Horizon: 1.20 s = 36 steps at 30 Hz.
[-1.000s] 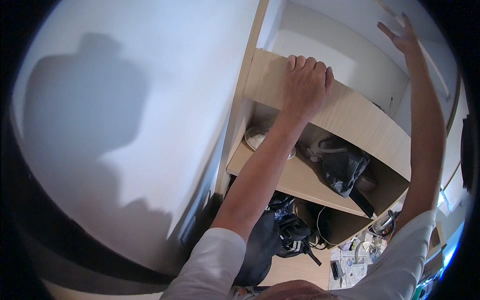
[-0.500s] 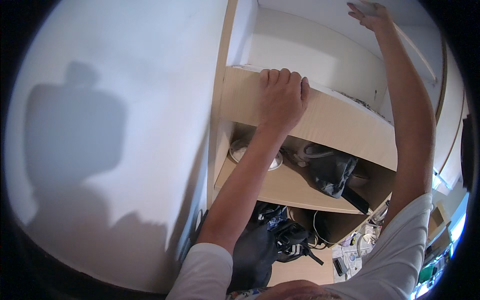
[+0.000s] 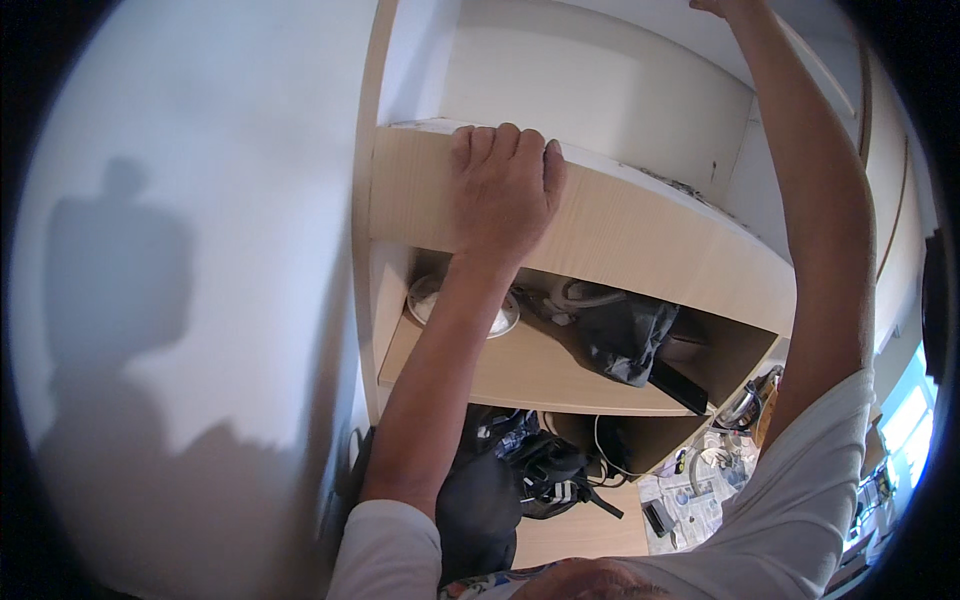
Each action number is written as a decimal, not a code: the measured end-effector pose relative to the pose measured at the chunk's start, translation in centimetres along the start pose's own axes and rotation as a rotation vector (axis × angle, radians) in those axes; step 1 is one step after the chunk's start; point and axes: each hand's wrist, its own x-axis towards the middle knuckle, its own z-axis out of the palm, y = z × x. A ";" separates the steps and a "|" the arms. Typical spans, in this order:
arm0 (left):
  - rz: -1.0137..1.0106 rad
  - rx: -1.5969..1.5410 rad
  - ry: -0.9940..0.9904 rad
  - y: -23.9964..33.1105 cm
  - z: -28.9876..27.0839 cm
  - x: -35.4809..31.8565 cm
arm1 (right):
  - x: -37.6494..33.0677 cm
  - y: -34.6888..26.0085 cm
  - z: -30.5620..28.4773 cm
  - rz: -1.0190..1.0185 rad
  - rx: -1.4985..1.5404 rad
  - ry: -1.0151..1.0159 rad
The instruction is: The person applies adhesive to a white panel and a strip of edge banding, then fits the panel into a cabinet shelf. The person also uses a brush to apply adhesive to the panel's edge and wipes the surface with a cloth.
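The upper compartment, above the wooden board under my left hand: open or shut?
Open: you can see into the upper compartment to its pale back wall, and your left hand curls over the edge of the wooden board.

Right hand [image 3: 710, 6] slips mostly past the view's far edge as the wooden cabinet [image 3: 650, 222] and a shrinking wall shadow [image 3: 118, 265] shift left.

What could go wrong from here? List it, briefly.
The left hand hooks over the top edge of the wooden panel and might slip. Dark debris along that edge could get knocked loose. The right hand, mostly out of frame, might bump something unseen.
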 end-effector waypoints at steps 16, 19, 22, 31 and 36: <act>-0.022 -0.037 0.003 0.2 -0.4 0.2 | -4.3 -3.2 -0.1 -0.064 0.003 -0.002; -0.003 -0.015 0.017 -0.1 0.0 -0.1 | -5.5 -4.6 -1.1 -0.092 0.036 -0.024; -0.007 0.002 -0.021 -0.1 -0.2 -0.4 | -7.4 -6.3 -2.2 -0.055 0.050 -0.070; -1.149 -1.452 0.049 0.2 -10.0 4.5 | -19.4 -10.3 -8.0 -0.041 0.035 -0.321; -0.947 -2.008 -0.479 3.6 -17.7 3.4 | -28.5 -11.2 -13.7 -0.059 0.153 -0.342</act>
